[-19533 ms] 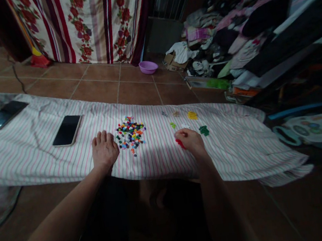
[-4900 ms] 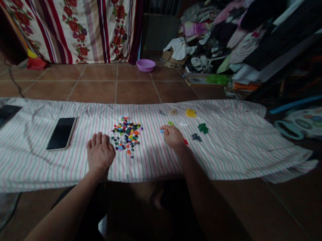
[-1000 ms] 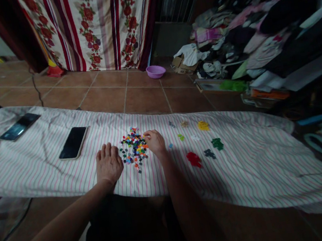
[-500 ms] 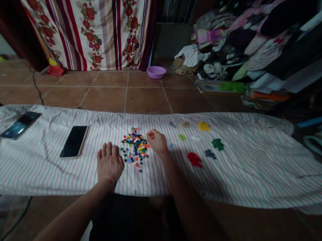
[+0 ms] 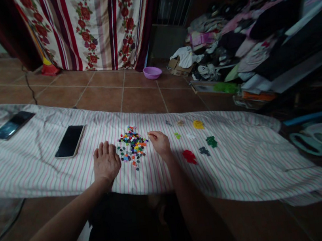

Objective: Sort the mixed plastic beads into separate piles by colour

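A mixed pile of tiny coloured pieces (image 5: 132,146) lies on the striped cloth in the middle of the head view. My left hand (image 5: 106,162) rests flat, fingers extended, along the pile's left side. On the other side, just past the pile's right edge, my right hand (image 5: 160,143) is closed in a pinch; whatever is between its fingertips is too small to make out. Further right are single-colour groups: red pieces (image 5: 189,156), dark grey pieces (image 5: 204,151), green pieces (image 5: 211,141), yellow pieces (image 5: 198,124), white pieces (image 5: 191,135) and lime pieces (image 5: 177,135).
Two phones, a near one (image 5: 70,141) and a far one (image 5: 12,125), lie on the cloth (image 5: 245,164) to the left. Beyond it, a purple basin (image 5: 152,72) stands on the tiled floor. Heaped clothes (image 5: 235,34) fill the right background.
My right hand has drawn a little to the right, away from the pile, still pinched. The left hand stays put. The whole view has shifted slightly.
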`<control>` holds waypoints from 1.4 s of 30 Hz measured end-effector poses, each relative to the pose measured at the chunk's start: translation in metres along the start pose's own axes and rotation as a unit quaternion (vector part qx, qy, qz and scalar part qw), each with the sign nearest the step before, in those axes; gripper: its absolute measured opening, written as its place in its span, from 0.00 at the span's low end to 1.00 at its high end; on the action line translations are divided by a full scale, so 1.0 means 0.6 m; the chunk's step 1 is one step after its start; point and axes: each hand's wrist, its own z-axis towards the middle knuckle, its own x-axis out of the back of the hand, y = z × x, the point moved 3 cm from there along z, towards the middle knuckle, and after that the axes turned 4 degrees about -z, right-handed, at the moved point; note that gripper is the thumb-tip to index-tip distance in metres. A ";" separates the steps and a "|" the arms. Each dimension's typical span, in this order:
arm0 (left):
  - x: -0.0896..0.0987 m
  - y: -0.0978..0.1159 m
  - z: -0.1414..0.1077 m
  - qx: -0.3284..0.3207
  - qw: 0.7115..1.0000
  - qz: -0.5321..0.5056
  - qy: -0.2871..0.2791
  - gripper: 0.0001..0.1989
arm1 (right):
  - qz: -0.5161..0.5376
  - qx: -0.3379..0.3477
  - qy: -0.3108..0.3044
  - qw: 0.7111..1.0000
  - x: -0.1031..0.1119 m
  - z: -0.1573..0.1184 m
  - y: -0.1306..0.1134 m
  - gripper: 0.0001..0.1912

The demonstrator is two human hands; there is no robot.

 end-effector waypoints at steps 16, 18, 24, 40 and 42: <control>0.004 0.002 -0.002 -0.010 1.000 0.018 0.000 0.17 | -0.017 -0.036 0.098 0.994 0.085 -0.021 0.075 0.14; 0.004 0.003 -0.002 -0.010 1.000 0.023 -0.001 0.17 | -0.014 -0.061 0.120 0.991 0.098 -0.024 0.089 0.14; 0.003 0.002 -0.002 -0.008 0.999 0.034 0.001 0.17 | 0.006 -0.129 0.149 0.980 0.131 -0.043 0.127 0.19; 0.000 -0.001 -0.003 -0.010 1.000 0.026 0.003 0.18 | -0.160 -0.217 0.143 0.952 0.242 -0.015 0.210 0.15; 0.000 -0.001 -0.002 -0.008 1.000 0.026 -0.001 0.18 | -0.169 -0.219 0.144 0.950 0.252 -0.006 0.222 0.15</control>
